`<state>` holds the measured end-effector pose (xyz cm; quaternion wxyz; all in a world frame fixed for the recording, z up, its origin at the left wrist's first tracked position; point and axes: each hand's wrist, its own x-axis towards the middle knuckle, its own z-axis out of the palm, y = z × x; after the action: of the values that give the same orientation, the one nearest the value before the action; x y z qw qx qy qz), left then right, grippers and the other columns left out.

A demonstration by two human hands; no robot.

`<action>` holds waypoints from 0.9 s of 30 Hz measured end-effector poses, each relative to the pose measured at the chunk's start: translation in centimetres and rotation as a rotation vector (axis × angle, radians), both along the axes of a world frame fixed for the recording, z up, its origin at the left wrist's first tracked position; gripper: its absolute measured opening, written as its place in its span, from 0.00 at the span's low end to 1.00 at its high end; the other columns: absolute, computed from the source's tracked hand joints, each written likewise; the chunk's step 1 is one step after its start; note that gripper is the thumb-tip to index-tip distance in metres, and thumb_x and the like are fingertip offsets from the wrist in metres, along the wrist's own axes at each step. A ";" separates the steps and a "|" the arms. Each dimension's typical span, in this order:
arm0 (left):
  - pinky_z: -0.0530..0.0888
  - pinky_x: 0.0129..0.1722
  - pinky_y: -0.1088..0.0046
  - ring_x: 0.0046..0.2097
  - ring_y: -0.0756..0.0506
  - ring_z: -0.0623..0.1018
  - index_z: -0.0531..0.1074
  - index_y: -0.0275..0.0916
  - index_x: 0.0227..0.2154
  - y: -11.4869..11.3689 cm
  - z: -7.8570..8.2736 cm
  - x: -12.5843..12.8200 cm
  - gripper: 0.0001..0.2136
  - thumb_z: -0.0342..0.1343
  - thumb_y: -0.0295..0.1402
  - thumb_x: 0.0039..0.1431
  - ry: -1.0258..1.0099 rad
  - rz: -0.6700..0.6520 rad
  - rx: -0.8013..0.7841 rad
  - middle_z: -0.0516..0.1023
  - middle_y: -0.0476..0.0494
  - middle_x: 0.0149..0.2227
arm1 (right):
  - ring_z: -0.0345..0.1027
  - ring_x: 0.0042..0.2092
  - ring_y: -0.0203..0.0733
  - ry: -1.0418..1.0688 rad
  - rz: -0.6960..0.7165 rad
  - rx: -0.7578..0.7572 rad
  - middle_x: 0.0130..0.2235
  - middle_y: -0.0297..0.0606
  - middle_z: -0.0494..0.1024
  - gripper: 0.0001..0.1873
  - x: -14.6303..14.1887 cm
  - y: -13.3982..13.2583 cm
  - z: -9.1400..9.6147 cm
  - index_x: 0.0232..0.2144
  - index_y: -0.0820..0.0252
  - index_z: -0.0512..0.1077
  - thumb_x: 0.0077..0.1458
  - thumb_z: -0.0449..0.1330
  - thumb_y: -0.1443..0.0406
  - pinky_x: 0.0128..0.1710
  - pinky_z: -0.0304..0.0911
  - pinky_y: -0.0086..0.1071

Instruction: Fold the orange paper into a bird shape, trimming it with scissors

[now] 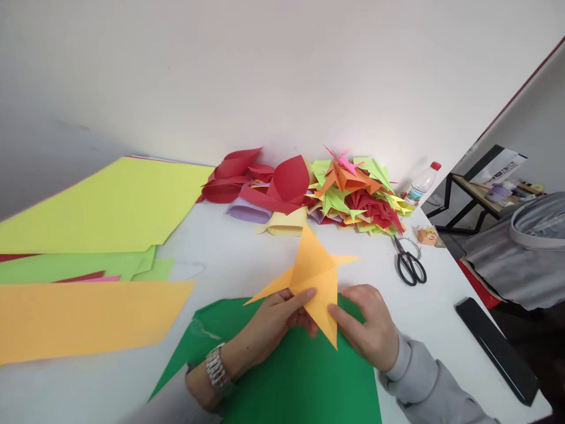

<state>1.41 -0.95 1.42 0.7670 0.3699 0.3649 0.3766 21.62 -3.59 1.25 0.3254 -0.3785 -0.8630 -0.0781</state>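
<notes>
A folded orange-yellow paper star (315, 274) with pointed arms is held up above a green sheet (304, 377). My left hand (282, 312) grips it from the left, thumb flat on the front and fingers behind. On the right edge of its lower point, my right hand (368, 327) pinches the paper between thumb and forefinger. The fingers behind the paper are partly hidden.
Large yellow sheets (115, 206) and an orange sheet (88, 318) lie left. At the back are red paper shapes (282, 182) and a pile of folded paper (357, 194). Scissors (410, 265), a bottle (421, 185) and a black bar (497, 350) stand or lie right.
</notes>
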 end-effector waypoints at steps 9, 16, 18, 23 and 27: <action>0.73 0.22 0.73 0.22 0.48 0.74 0.77 0.35 0.24 -0.5 0.3 0.0 0.17 0.65 0.47 0.47 0.064 -0.264 -0.022 0.78 0.43 0.22 | 0.67 0.55 0.42 -0.048 -0.071 0.271 0.48 0.41 0.78 0.14 0.6 0.4 0.2 0.44 0.53 0.74 0.62 0.52 0.72 0.60 0.53 0.45; 0.64 0.18 0.75 0.17 0.50 0.66 0.70 0.40 0.17 -0.6 -0.2 -0.8 0.17 0.57 0.45 0.54 0.407 0.242 0.374 0.66 0.50 0.14 | 0.72 0.48 0.42 -0.103 -0.227 0.337 0.40 0.32 0.83 0.13 1.1 -0.1 1.8 0.40 0.56 0.74 0.61 0.53 0.75 0.62 0.46 0.44; 0.71 0.29 0.73 0.26 0.47 0.73 0.75 0.41 0.27 -0.8 0.0 -0.9 0.05 0.61 0.36 0.50 0.562 0.469 0.715 0.72 0.48 0.23 | 0.73 0.48 0.42 -0.128 -0.270 0.359 0.39 0.33 0.83 0.13 1.2 -0.1 2.0 0.40 0.57 0.74 0.61 0.53 0.75 0.62 0.45 0.45; 0.73 0.44 0.62 0.46 0.41 0.75 0.75 0.44 0.44 -1.0 -0.1 -0.5 0.15 0.53 0.23 0.57 0.828 0.360 1.482 0.77 0.39 0.43 | 0.74 0.48 0.43 -0.195 -0.233 0.407 0.39 0.35 0.83 0.11 0.6 -0.5 1.9 0.39 0.58 0.76 0.61 0.54 0.71 0.62 0.47 0.47; 0.74 0.37 0.69 0.38 0.45 0.77 0.76 0.43 0.42 -1.1 -0.3 -0.9 0.11 0.51 0.25 0.62 0.712 0.401 1.489 0.78 0.42 0.36 | 0.69 0.53 0.41 -0.100 -0.280 0.583 0.40 0.32 0.83 0.06 -0.2 -1.4 2.1 0.36 0.54 0.77 0.58 0.61 0.68 0.67 0.38 0.45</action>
<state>0.51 -2.10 1.07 0.0815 0.8031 0.2999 0.5084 21.44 -4.96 3.37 0.3634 -0.3801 -0.7587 -0.3845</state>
